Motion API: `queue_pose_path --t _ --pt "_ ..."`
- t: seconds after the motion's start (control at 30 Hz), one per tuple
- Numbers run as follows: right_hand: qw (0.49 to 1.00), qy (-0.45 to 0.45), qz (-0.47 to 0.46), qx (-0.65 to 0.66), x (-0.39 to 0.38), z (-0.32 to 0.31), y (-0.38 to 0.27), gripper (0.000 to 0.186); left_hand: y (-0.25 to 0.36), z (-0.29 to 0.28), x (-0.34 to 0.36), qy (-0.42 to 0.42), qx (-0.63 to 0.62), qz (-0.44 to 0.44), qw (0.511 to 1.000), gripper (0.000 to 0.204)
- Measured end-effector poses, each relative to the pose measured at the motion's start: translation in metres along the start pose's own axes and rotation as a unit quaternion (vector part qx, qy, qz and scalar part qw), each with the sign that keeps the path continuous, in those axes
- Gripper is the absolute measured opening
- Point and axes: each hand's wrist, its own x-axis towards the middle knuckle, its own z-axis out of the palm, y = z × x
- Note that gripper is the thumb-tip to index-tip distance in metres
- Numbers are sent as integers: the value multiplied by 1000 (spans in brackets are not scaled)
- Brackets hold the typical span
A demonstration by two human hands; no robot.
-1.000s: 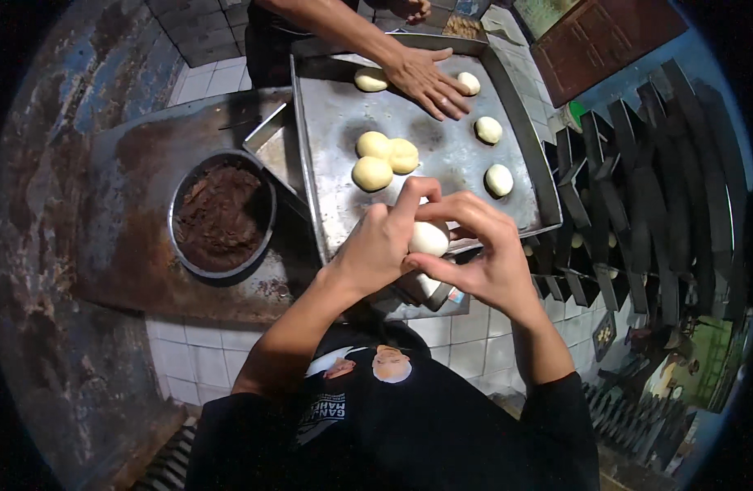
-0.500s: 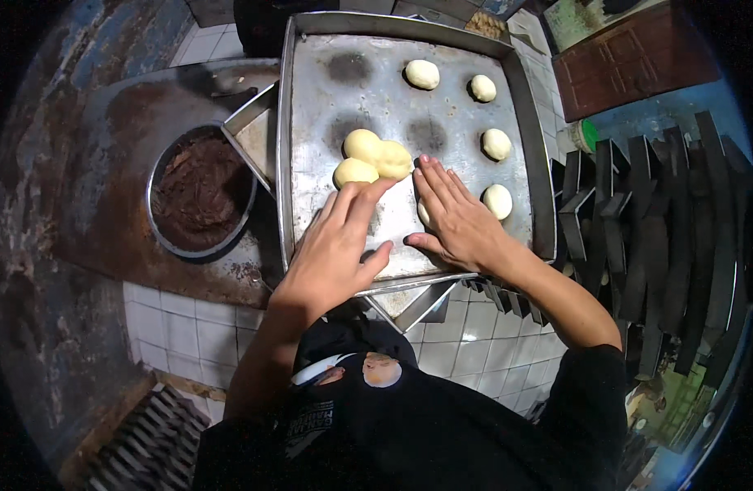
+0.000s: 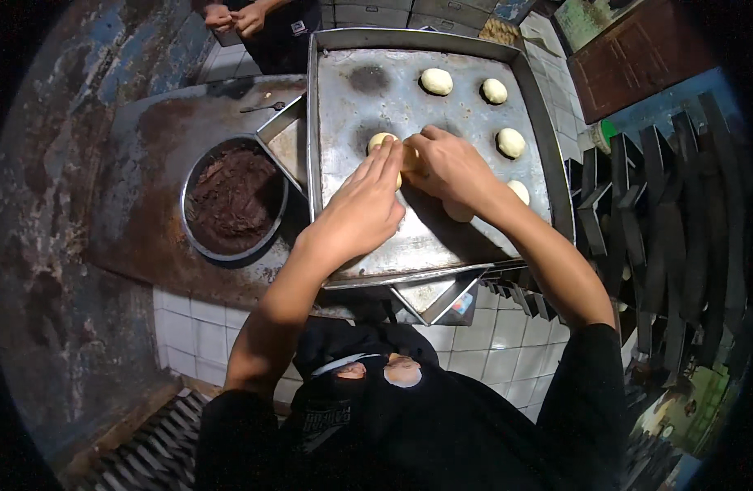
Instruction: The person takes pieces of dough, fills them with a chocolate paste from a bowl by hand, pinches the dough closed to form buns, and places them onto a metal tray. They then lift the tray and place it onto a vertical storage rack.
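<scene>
The widest thing before me is the stained worktop (image 3: 135, 196), and overlapping its right part is the big square metal tray (image 3: 376, 254), where all the dough I can make out lies. Next in size comes the round bowl (image 3: 229, 258) to the left of the tray, holding a dark brown mass (image 3: 233, 200) that neither of my hands touches. On the tray I count four pale rounds (image 3: 510, 143) standing well apart from one another, one toward the back and three along the right side, and a fifth pale piece (image 3: 458, 211) partly hidden below my right forearm. Those, I judge, are shaped and set down. What seems left is the yellow dough (image 3: 382, 141) near the middle, bunched close together under my fingers and not yet spaced out like the rest; I cannot tell how many pieces it makes, since my hands cover much of it. As for my grip, my left hand (image 3: 356, 204) is unclenched, its fingers long and together with the tips resting on the yellow dough, the thumb held away. My right hand (image 3: 456, 165) is bent, its fingertips against the same dough just beside the left's; whether they pinch a piece or only press it, I cannot tell, because my knuckles hide the undersides.
</scene>
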Motion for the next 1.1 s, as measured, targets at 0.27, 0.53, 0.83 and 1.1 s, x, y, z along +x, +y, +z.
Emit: queue_pose_path --t 0.27,0.53,0.83,1.1 --pt "926 -176 63 327 -54 -78 -29 29 -15 -1 3 -26 27 -24 999 75" --pt "791 265 165 526 -66 -26 -180 32 31 -57 -54 143 -642 -106 745 53" --pt "754 297 158 564 19 39 -306 22 -42 -113 -134 363 -457 -44 811 54" --pt "669 357 117 641 79 62 -361 19 -96 -160 -198 287 -624 -85 722 33"
